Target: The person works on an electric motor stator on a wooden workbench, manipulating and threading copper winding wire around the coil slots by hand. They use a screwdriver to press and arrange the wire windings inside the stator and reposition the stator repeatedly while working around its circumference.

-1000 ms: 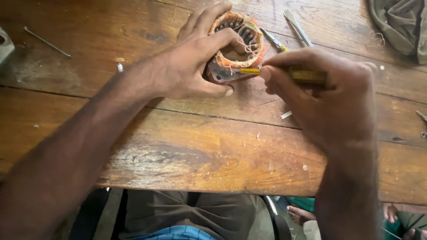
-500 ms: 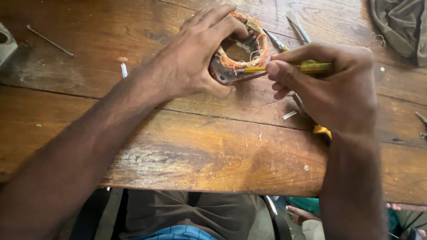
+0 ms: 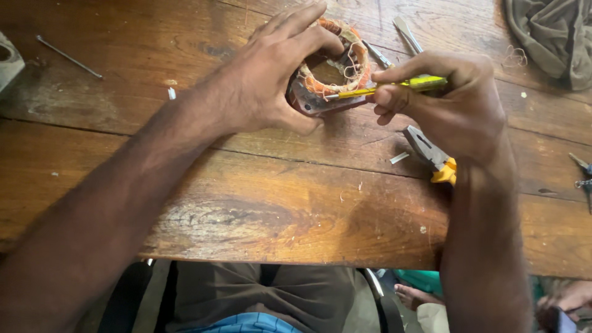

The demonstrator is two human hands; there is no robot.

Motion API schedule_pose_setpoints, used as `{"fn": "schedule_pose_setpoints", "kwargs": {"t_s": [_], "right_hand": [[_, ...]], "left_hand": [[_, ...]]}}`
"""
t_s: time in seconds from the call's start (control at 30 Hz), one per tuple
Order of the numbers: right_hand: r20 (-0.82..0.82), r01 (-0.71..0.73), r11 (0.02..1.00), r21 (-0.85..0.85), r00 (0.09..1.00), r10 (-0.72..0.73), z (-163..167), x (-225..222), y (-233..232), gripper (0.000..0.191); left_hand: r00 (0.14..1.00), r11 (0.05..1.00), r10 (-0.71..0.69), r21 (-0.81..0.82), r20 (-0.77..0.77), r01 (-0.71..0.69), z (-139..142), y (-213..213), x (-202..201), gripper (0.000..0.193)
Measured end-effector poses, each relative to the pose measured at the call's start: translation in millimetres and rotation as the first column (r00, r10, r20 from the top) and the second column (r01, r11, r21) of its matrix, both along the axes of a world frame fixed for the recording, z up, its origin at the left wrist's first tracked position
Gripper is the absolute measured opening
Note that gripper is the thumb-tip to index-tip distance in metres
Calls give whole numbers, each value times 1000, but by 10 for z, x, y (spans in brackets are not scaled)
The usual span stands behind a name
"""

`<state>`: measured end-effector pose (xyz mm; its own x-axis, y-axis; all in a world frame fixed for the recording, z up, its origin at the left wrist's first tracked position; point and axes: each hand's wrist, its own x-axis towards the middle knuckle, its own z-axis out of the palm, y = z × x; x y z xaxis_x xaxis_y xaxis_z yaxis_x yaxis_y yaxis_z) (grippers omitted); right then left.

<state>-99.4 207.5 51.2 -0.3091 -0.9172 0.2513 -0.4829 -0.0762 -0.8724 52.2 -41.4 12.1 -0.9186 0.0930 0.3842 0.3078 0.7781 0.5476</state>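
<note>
Left hand point(image 3: 262, 86) wraps the motor coil point(image 3: 327, 68), tilted on the worktop point(image 3: 246, 203); right hand point(image 3: 450, 105) pinches a yellow screwdriver point(image 3: 394, 87), tip on the windings; pliers point(image 3: 431, 154) just under the right wrist.

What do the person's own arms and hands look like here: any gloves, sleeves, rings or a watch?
Both are bare: the left hand and right hand wear no gloves, and no ring shows on the visible fingers. Both forearms are uncovered to the frame edge, with no sleeve, watch or band in view.

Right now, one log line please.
left hand: grips stator | right hand: yellow tool tip at windings | pliers: on table
</note>
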Motion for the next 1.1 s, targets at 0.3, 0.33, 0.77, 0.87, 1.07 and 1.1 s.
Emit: {"fn": "schedule_pose_setpoints", "kwargs": {"t_s": [0.3, 0.33, 0.77, 0.87, 1.07, 1.1], "right_hand": [[-70, -59, 997, -41, 996, 56, -143, -164, -25, 17], [-83, 11, 999, -33, 996, -14, -166, -156, -26, 15], [-276, 406, 902, -149, 859, -432, -340, -70, -251, 35], [-409, 374, 907, -194, 810, -421, -270, -15, -214, 34], [-612, 230, 915, -330, 686, -393, -315, 254, -229, 26], [-641, 231, 911, -343, 651, -406, -318, 271, -217, 27]], "left_hand": [[998, 1000, 8, -7, 65, -8, 9, -17, -5, 90], [998, 1000, 6, -7, 59, -6, 9, -19, 4, 90], [996, 1000, -14, 19, 87, 12, 45, -46, 33, 74], [998, 1000, -26, -15, 57, 27, 51, -55, 25, 74], [993, 1000, 11, -23, 113, -8, 54, -59, 6, 84], [994, 1000, 6, -29, 113, -3, 53, -63, 9, 82]]}}
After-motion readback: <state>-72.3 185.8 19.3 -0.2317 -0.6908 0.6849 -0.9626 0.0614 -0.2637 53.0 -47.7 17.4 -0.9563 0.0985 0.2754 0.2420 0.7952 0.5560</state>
